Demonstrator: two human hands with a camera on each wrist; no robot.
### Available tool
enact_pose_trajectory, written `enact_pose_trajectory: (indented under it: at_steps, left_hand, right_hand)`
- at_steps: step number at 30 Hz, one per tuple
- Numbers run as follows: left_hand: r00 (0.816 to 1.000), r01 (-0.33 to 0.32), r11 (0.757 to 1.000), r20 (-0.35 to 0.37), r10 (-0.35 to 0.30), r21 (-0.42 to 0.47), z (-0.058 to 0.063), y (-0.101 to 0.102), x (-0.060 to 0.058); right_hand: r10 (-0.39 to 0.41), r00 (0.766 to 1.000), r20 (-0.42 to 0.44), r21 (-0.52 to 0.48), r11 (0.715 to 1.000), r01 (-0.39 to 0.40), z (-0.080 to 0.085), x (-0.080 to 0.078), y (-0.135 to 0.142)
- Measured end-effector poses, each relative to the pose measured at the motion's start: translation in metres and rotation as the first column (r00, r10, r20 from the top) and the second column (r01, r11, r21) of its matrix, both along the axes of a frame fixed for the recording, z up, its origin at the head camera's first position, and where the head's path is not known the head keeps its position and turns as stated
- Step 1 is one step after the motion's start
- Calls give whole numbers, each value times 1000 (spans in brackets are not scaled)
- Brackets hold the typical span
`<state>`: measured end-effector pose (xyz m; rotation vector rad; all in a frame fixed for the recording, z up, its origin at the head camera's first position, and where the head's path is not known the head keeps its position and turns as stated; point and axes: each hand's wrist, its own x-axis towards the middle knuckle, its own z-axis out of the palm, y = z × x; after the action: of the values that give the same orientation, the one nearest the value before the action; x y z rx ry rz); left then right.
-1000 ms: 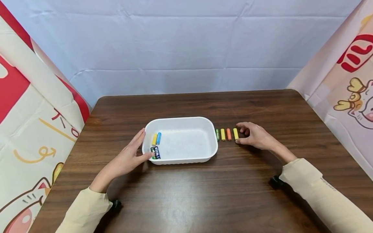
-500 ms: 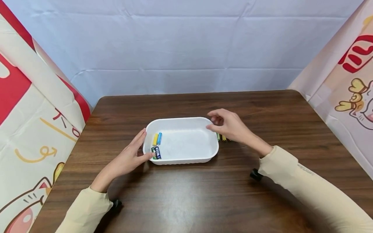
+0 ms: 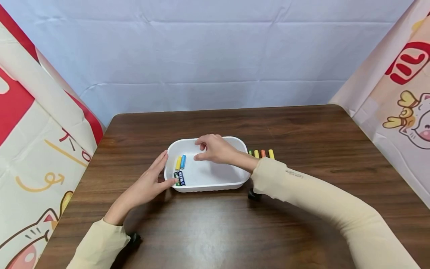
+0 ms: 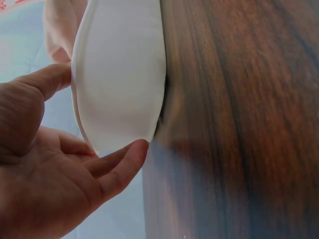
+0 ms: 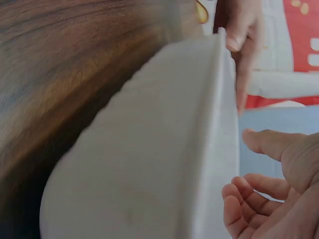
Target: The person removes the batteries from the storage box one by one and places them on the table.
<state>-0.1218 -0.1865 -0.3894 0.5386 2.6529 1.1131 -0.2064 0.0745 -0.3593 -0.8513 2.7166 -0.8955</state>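
A white plastic tray (image 3: 218, 176) stands on the table. My left hand (image 3: 144, 186) holds its left end, thumb over the front rim and fingers along the outer wall (image 4: 119, 74). Inside the tray's left part lie a yellow battery (image 3: 178, 163), a light blue battery (image 3: 183, 162), a green one (image 3: 176, 177) and a dark blue one (image 3: 181, 178). My right hand (image 3: 216, 149) hovers over the tray's middle. In the right wrist view, its thumb (image 5: 264, 143) and index finger are apart, with nothing between them.
Just right of the tray, a green battery (image 3: 250, 152), a yellow battery (image 3: 256, 154), an orange battery (image 3: 263, 153) and another yellow battery (image 3: 271, 154) stand in a row, partly behind the right forearm. A pale cloth backdrop (image 3: 215, 56) hangs behind the brown table (image 3: 208, 231).
My right hand has travelled left, from beside the rightmost yellow battery, across the tray's right rim, to above the tray's middle. The left hand, tray and batteries have stayed put.
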Motion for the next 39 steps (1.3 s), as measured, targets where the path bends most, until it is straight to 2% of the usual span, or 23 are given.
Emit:
enact_pose_trajectory:
  at_steps: [7, 11, 22, 31, 39]
  left_hand:
    - [1000, -1, 1000, -4, 1, -2, 0, 0, -1]
    - [1000, 2, 1000, -7, -2, 4, -1, 0, -1]
    - [1000, 14, 1000, -16, -14, 4, -1, 0, 0]
    - [1000, 4, 1000, -12, -4, -1, -2, 0, 0]
    - [1000, 7, 1000, -23, -7, -7, -2, 0, -1]
  right_hand:
    - [-71, 995, 64, 38, 997, 68, -18, -2, -29]
    - [-94, 994, 62, 49, 995, 91, -26, -3, -38]
    - [-162, 981, 104, 114, 982, 150, -37, -3, -52]
    - [-195, 979, 61, 156, 971, 184, -42, 1, -56]
    - [-174, 985, 13, 184, 968, 169, -46, 2, -59]
